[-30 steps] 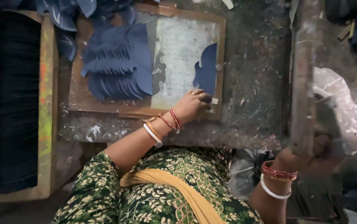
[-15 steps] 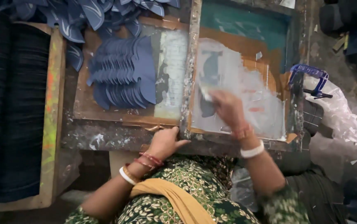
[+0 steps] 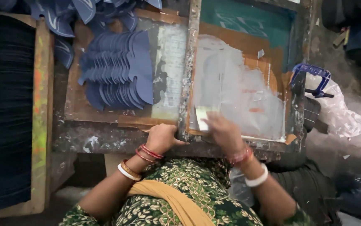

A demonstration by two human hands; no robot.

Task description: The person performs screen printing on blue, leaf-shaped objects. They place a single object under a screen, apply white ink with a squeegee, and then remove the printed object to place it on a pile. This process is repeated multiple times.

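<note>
A wooden-framed printing screen lies flat on the work board, its mesh smeared with pale ink. My left hand grips the near left corner of that frame. My right hand, blurred with motion, holds a small pale squeegee on the mesh near the front edge. Left of the screen a fanned stack of dark blue cut pieces rests on the brown board.
More blue pieces are heaped at the back left. A long wooden tray of dark stacked material runs down the left side. A blue clamp holds the screen's right edge, with crumpled white plastic beyond it.
The screen frame has come down flat from the right. My right hand drew the squeegee toward me across the mesh. My left hand moved from the board to the frame's corner.
</note>
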